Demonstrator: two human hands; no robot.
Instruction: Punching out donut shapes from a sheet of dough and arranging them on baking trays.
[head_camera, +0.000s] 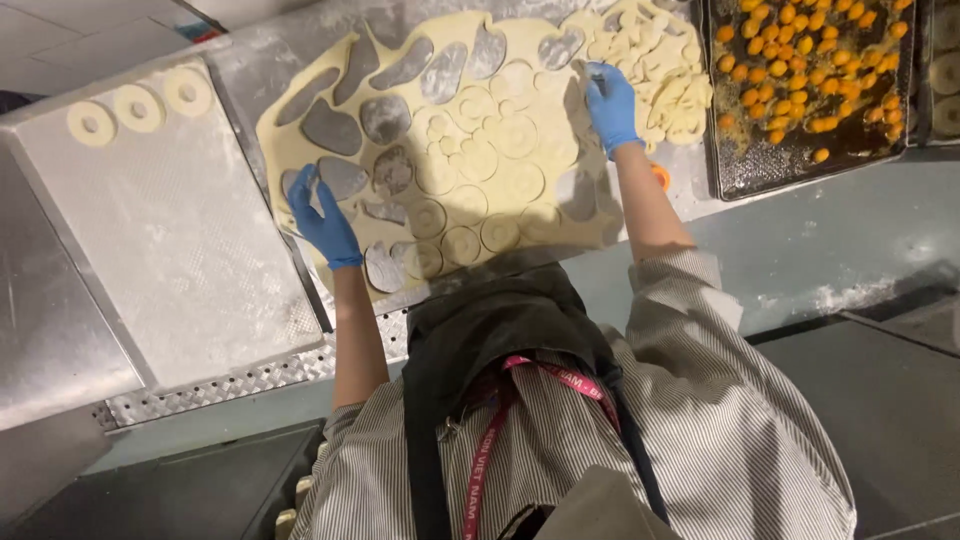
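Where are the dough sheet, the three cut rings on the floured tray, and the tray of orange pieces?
dough sheet (520, 130), head view, middle.
cut rings (138, 107), head view, middle ring's band.
tray of orange pieces (760, 175), head view, bare lower part.

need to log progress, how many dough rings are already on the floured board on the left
3: dough rings in a row along the far edge of the floured board, at its left end, middle and right. None look hidden.

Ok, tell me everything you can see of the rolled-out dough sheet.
The dough sheet is pale cream, rolled thin and flat on the floured metal table. Many ring shapes are cut into it; at its left part, holes bare the metal. The blue-gloved left hand rests on its left edge; the right hand presses near its upper right, beside loose scraps.
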